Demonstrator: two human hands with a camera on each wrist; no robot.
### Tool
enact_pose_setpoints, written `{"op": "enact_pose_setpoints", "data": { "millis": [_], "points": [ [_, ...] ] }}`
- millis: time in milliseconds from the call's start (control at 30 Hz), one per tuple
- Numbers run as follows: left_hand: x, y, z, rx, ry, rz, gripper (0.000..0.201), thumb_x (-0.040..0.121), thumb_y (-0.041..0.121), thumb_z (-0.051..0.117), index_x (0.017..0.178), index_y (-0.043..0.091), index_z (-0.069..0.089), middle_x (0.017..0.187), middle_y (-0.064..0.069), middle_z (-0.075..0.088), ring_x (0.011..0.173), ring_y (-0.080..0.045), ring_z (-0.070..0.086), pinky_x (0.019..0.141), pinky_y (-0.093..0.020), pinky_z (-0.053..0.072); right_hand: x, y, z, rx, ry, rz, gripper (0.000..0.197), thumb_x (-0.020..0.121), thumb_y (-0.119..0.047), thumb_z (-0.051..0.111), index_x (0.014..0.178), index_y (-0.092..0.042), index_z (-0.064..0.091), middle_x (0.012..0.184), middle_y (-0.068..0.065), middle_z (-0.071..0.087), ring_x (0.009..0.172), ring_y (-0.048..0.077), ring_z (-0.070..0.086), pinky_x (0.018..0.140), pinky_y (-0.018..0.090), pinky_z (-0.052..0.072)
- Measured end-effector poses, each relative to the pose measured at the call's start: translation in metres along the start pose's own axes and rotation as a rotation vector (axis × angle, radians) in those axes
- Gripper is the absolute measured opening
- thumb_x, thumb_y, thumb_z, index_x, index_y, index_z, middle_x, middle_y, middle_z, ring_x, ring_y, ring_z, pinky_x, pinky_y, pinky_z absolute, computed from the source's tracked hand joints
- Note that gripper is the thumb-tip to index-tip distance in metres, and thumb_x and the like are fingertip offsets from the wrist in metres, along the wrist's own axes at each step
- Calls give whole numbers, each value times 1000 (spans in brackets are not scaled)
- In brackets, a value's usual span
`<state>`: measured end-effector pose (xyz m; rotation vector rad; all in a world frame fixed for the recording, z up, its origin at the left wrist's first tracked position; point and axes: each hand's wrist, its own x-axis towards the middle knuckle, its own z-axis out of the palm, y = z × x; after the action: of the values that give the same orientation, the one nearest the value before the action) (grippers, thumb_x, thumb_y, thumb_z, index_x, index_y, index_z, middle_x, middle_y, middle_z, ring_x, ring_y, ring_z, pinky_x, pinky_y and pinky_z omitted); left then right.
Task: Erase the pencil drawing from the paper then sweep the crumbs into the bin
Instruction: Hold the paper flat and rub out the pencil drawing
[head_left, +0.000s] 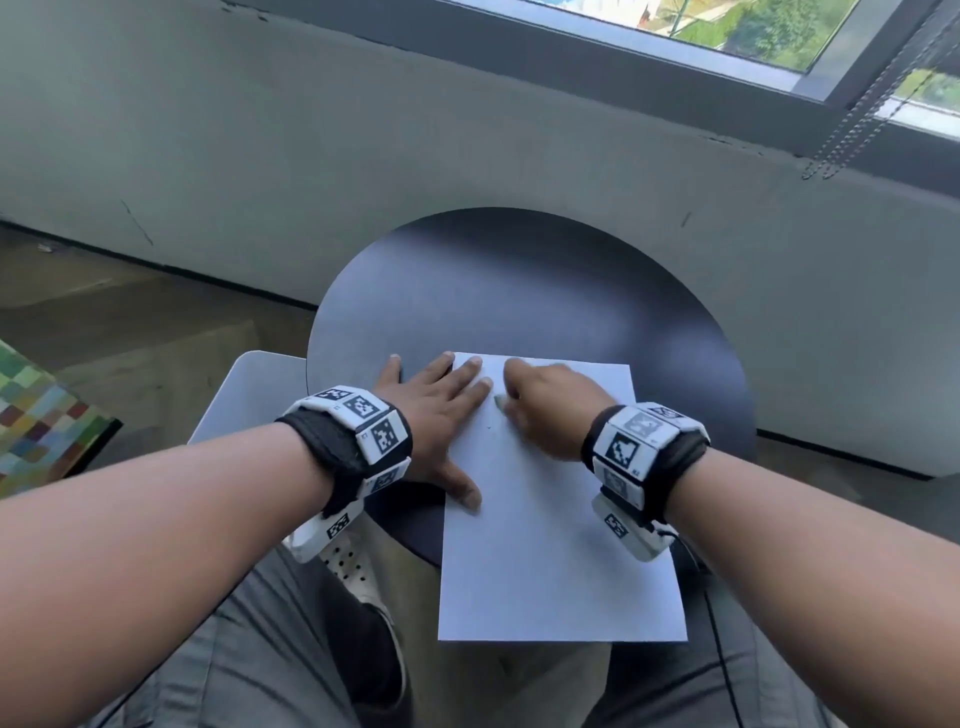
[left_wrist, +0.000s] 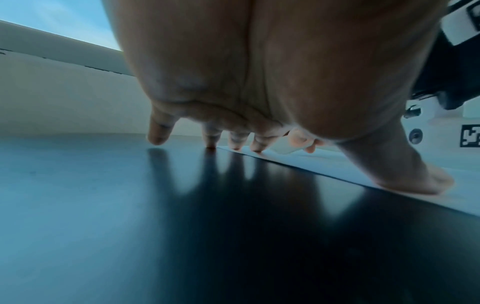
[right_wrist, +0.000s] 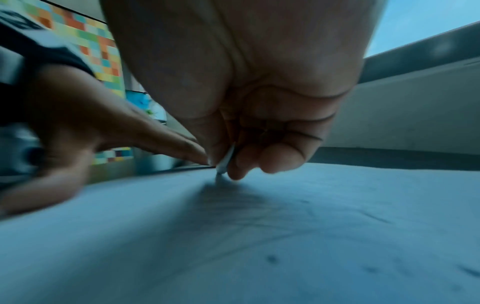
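A white sheet of paper (head_left: 556, 519) lies on the round dark table (head_left: 519, 286), its near end hanging over the edge above my lap. My left hand (head_left: 441, 410) lies flat with fingers spread, pressing the sheet's left edge; the thumb (left_wrist: 415, 174) rests on the paper (left_wrist: 389, 170). My right hand (head_left: 545, 405) is curled near the sheet's top and pinches a small white eraser (right_wrist: 225, 162), its tip touching the paper (right_wrist: 259, 236). Faint pencil strokes and a few dark crumbs (right_wrist: 272, 259) show in the right wrist view. No bin is in view.
A grey wall and window sill stand just behind the table. A pale chair seat (head_left: 249, 395) sits at the table's left, and a multicoloured checked object (head_left: 36, 415) lies at the far left. My legs are under the paper's near end.
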<state>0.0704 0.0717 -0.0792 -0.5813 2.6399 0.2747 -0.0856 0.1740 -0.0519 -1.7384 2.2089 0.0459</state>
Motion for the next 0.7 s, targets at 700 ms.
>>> {"op": "enact_pose_setpoints", "data": {
  "millis": [700],
  "points": [
    [6,5,-4,76,-55,-11,135,47,101,49,149,45,-19,163,4,-21,150,-25,-18,105,-72,21,-1,18,6,-1,-26,-29,20,102,-37,39,97,-18,36,94,7,56,95,35,56,74,40,46]
  ]
}}
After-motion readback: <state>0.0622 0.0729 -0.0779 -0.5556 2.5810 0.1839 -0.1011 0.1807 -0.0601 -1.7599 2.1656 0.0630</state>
